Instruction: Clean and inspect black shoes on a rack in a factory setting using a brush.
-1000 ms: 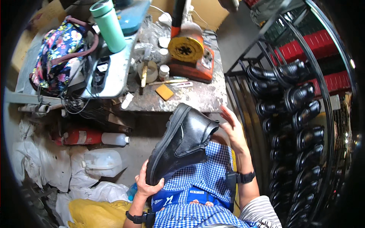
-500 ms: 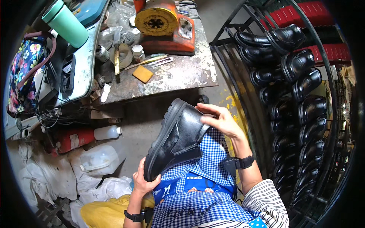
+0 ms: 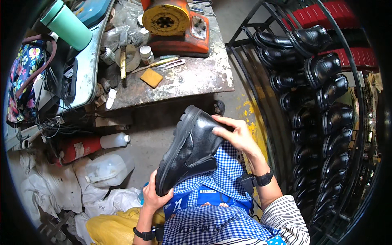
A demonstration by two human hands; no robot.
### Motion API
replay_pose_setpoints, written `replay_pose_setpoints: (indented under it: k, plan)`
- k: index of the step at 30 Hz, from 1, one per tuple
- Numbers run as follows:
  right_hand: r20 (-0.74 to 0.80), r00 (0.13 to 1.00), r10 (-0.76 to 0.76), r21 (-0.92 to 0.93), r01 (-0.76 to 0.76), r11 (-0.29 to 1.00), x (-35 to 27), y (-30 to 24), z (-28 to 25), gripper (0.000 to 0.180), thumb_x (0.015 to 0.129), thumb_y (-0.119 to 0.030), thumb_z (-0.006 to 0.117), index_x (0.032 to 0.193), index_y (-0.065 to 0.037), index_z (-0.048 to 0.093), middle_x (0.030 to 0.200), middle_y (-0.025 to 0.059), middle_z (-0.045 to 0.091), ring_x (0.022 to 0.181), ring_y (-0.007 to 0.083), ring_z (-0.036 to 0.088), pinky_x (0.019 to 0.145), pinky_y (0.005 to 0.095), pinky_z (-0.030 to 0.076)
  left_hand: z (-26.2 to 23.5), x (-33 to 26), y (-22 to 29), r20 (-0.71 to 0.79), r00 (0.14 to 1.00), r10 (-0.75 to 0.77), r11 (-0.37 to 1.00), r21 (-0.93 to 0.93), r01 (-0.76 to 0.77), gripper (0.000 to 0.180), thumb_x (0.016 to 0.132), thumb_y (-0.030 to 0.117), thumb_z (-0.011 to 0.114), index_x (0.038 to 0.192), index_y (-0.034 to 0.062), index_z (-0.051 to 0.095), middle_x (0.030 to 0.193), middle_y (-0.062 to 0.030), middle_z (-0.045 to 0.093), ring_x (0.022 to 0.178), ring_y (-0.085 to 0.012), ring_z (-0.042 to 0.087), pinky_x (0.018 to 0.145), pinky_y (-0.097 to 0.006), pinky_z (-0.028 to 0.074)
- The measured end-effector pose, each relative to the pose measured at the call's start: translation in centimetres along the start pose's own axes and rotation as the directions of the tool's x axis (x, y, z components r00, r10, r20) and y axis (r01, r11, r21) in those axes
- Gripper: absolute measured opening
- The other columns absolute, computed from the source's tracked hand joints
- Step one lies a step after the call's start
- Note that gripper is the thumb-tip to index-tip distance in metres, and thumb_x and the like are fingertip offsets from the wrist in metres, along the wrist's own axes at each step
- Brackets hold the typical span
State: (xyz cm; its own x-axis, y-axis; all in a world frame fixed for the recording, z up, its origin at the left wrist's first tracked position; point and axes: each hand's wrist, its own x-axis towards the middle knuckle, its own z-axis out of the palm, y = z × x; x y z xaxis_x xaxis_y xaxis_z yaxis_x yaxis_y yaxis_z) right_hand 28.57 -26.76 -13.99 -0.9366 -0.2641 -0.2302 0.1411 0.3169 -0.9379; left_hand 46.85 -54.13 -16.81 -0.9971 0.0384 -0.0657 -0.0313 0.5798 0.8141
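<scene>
Glossy black leather boot with a ridged dark sole [image 3: 185, 153], held tilted above the lap by two bare hands.
Nearest, at the boot's 7 o'clock, the left hand [image 3: 156, 197] pinches its lower end between thumb and fingers; at its 2 o'clock, the right hand [image 3: 234, 132], thumb and fingers parted, touches the upper end, how firmly I cannot tell. A loosened left pinch could let the smooth leather slide, dropping the boot onto the grey concrete floor [image 3: 151, 143]; fingertips might smear its shine. Farther, toward 12 o'clock, the paint-worn table [image 3: 204, 81] could scuff it if swung forward. Beyond, at 3 o'clock, a wide right-arm swing might knock the black metal shoe rack [image 3: 238, 41].
</scene>
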Motion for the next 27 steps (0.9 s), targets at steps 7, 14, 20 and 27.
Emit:
replay_pose_setpoints:
  k: [7,14,20,27]
  plan:
    - [-0.130,0.965,0.227,0.454,-0.146,0.879,4.2,0.8,-1.4,0.032,0.091,-0.029,0.047,0.102,0.000,0.057,0.090,0.0129,0.064,0.075,0.0161,0.063,0.063,0.0244,0.050,0.4,0.0,0.0,-0.023,0.977,-0.213,0.938,-0.284,0.198,0.077,0.062,0.016,0.072,0.125,-0.0049,0.033,0.110,-0.0176,0.055,0.095,-0.0248,0.059,0.082,-0.032,0.047]
    - [0.062,0.969,-0.237,-0.024,0.239,0.971,14.2,0.7,4.5,0.044,0.083,-0.024,0.059,0.121,-0.007,0.048,0.117,0.0129,0.053,0.097,0.0186,0.054,0.081,0.0302,0.044,-1.7,-0.1,-1.0,-0.056,0.860,-0.508,0.231,-0.970,0.073,0.068,0.071,0.025,0.059,0.125,-0.0076,0.034,0.115,-0.0169,0.050,0.102,-0.0231,0.054,0.090,-0.031,0.043]
    - [0.245,0.922,-0.298,-0.073,0.325,0.943,20.9,-3.1,16.3,0.081,0.075,-0.040,0.066,0.138,-0.019,0.020,0.116,0.0258,0.050,0.109,0.0363,0.049,0.090,0.0413,0.040,-2.7,-3.0,-3.1,-0.211,0.726,-0.655,0.301,-0.954,-0.005,0.051,0.075,0.025,0.051,0.118,-0.0018,0.044,0.110,-0.0124,0.055,0.099,-0.0227,0.055,0.087,-0.033,0.045]
    - [-0.092,0.996,0.008,-0.109,-0.018,0.994,27.5,-4.0,22.4,0.075,0.076,-0.030,0.058,0.136,-0.008,0.017,0.102,0.0261,0.057,0.091,0.0403,0.057,0.083,0.0431,0.044,-0.8,-3.3,-3.4,-0.163,0.651,-0.742,0.249,-0.968,0.041,0.050,0.075,0.016,0.050,0.119,-0.0057,0.044,0.109,-0.0121,0.055,0.099,-0.0195,0.054,0.088,-0.029,0.042]
